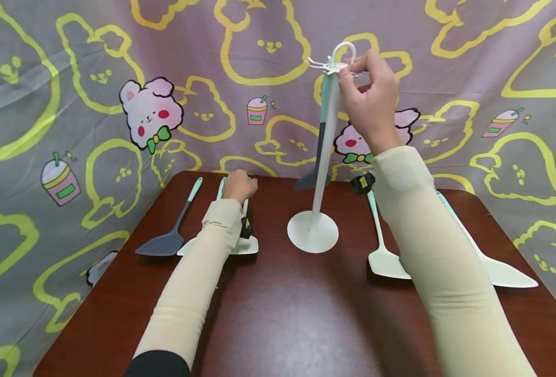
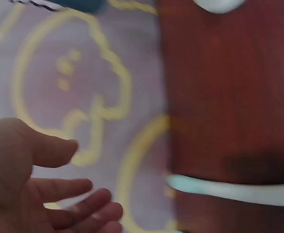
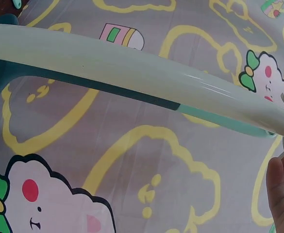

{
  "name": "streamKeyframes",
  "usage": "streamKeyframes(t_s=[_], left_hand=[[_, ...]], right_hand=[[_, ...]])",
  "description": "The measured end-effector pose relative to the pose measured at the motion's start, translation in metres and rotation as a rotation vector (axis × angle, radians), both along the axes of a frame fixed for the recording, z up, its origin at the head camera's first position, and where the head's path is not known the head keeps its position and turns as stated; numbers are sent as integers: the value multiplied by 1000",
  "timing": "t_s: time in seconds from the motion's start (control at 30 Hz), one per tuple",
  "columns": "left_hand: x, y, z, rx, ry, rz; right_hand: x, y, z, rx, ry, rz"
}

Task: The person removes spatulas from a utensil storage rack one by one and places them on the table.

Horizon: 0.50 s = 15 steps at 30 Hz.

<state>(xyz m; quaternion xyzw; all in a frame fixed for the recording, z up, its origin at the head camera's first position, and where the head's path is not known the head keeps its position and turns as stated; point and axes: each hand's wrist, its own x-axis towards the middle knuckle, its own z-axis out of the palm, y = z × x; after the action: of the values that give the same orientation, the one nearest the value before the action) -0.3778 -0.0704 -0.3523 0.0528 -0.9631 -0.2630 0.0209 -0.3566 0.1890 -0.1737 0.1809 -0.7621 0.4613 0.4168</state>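
A white utensil stand [image 1: 322, 173] has a round base on the table and hooks under a loop at its top. My right hand [image 1: 374, 89] pinches the hook ring with thumb and fingers; in the right wrist view the pole [image 3: 132, 68] crosses in front. From one hook hangs a dark grey turner [image 1: 321, 141] with a mint handle, close beside the pole. My left hand [image 1: 237, 186] hovers at the handle end of a white turner [image 1: 246, 246]. Seen from the left wrist, its fingers [image 2: 64, 189] are loosely spread, apart from the mint-tipped handle [image 2: 229, 189].
Left of the left forearm lies another grey turner [image 1: 162, 243], with a second white turner [image 1: 187, 247] partly under the arm. Two more white turners, one nearer [image 1: 388, 264] and one at the right edge [image 1: 511, 272], lie around the right forearm. A patterned curtain [image 1: 278, 31] hangs behind the table.
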Motion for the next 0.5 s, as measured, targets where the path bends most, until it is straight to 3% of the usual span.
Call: streamKeyframes(t_s=[0.17,0.5], left_hand=[[11,15,24,59,162,-56],[43,34,54,80,341,-162]], right_hand=[[1,2,1,9,-1,7],[4,2,1,26,-15,21]])
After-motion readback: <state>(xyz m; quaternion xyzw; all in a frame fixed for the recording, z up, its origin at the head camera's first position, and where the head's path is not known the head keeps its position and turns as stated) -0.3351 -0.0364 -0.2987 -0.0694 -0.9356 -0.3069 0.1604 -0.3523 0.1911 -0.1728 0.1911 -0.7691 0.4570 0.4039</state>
